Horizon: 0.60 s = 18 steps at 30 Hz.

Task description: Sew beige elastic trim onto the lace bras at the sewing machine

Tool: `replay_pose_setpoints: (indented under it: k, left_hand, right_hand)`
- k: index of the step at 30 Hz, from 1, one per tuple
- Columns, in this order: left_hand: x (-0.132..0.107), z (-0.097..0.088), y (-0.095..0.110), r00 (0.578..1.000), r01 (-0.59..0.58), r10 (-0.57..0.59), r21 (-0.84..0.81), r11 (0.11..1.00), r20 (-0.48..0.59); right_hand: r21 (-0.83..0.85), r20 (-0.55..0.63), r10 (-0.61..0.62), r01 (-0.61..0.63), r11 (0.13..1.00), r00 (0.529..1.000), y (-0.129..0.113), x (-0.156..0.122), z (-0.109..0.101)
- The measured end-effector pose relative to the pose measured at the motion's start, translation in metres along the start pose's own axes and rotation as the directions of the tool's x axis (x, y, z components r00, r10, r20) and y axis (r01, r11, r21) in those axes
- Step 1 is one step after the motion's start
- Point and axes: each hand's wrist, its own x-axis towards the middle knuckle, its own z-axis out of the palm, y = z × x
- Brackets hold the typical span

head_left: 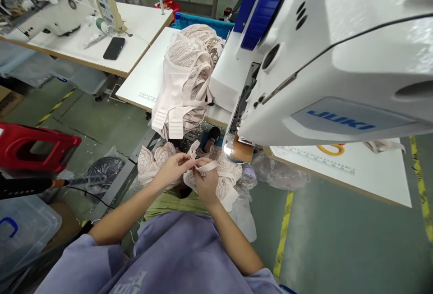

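My left hand and my right hand meet over my lap, both pinching a pale pink lace bra by its narrow strap. The garment droops below the hands onto my lap. Just above them is the needle end of a white JUKI sewing machine. A stack of the same pink lace bras lies on the white table to the left of the machine.
Another sewing station with a black phone and a control panel stands at the back left. A red crate and a clear plastic bin sit at the left. Yellow tape marks the green floor.
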Motion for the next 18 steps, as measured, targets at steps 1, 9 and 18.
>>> replay_pose_setpoints:
  k: [1, 9, 18]
  left_hand:
    - [0.0, 0.008, -0.006, 0.998, 0.043, -0.037, -0.143, 0.989, 0.049]
    - [-0.009, 0.001, 0.017, 1.0, -0.01, 0.01, -0.103, 0.995, 0.004]
    - [-0.024, 0.003, 0.043, 0.979, -0.011, 0.008, 0.01, 1.0, 0.204]
  right_hand:
    - [-0.096, 0.043, -0.052, 0.056, 0.994, 0.998, 0.003, -0.005, -0.002]
    - [-0.201, 0.37, -0.031, 0.113, 0.973, 0.928, -0.02, -0.021, -0.067]
    - [-0.261, 0.26, -0.201, 0.269, 0.927, 0.945, -0.037, 0.016, -0.075]
